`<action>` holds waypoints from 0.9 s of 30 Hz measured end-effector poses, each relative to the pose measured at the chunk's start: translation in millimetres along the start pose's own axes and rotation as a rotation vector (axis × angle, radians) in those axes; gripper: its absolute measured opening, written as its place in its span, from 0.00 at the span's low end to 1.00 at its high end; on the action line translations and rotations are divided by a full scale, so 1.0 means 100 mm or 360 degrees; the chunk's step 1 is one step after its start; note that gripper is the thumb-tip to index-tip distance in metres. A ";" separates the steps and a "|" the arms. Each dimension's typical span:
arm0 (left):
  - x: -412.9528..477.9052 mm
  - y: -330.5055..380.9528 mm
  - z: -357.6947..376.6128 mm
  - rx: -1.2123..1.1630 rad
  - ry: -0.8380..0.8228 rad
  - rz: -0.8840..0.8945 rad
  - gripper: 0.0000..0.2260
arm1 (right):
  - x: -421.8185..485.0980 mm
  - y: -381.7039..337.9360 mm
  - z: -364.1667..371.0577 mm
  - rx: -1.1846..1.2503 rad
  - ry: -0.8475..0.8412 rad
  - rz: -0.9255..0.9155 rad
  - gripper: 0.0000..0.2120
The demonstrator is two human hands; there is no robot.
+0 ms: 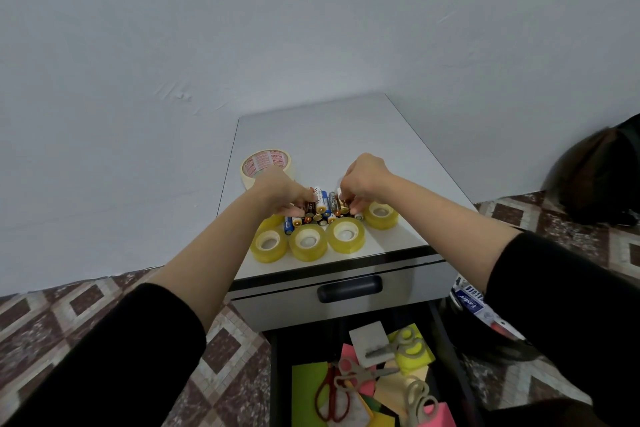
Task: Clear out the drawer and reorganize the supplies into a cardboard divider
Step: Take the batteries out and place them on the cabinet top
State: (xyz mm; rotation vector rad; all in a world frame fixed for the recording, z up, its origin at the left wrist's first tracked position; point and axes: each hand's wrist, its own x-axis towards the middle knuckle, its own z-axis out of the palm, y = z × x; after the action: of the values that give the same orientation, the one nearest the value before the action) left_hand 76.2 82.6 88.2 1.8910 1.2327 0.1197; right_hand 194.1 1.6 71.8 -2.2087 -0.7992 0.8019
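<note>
Head view showed a cluster of batteries (320, 208) on the cabinet top (329, 135), near its front edge and between the two hands. Most lay with their long axes running front to back, one end facing the camera; the upper ones were tilted, far ends raised. The left hand (277, 192) had its fingers curled down onto the left side of the cluster and gripped batteries there. The right hand (363, 178), fingers bent, pinched a gold battery at the right side. Both forearms were bare below black sleeves (104, 357).

Four yellowish tape rolls (307, 242) lay flat, holes up, in a row along the front and right of the batteries, just beside them. A masking tape (266, 165) roll sat tilted just behind the left hand.

Below the top, one drawer front with a dark handle (349, 288) was closed. The drawer (277, 374) under it was pulled open and held several scissors (360, 373) on coloured notes (308, 388)
</note>
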 end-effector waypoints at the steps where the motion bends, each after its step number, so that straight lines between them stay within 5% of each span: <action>1: -0.01 -0.01 -0.01 -0.0007 0.0006 -0.0007 0.10 | -0.01 0.01 -0.01 0.0007 -0.0001 -0.0001 0.10; 11: -0.11 -0.02 -0.08 -0.0101 0.0081 -0.0037 0.09 | -0.18 0.02 -0.08 0.0026 0.0051 -0.0040 0.07; 18: -0.57 -0.24 0.01 -0.0459 -0.0122 0.0298 0.05 | -0.56 0.15 -0.15 0.0011 0.0194 -0.0151 0.04; 23: -1.00 -0.62 0.37 -0.0515 -0.0303 0.0361 0.08 | -1.03 0.49 0.09 0.0167 0.0083 -0.0287 0.23; 27: -1.23 -1.06 0.78 -0.0483 -0.0463 0.0220 0.08 | -1.35 0.99 0.45 0.0138 -0.0101 -0.0217 0.23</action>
State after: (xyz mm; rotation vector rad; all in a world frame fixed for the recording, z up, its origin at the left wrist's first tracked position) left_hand -23.1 -45.0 8.8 1.6584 0.8365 0.0954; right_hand 108.5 -138.0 15.5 -2.0378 -0.9177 0.8267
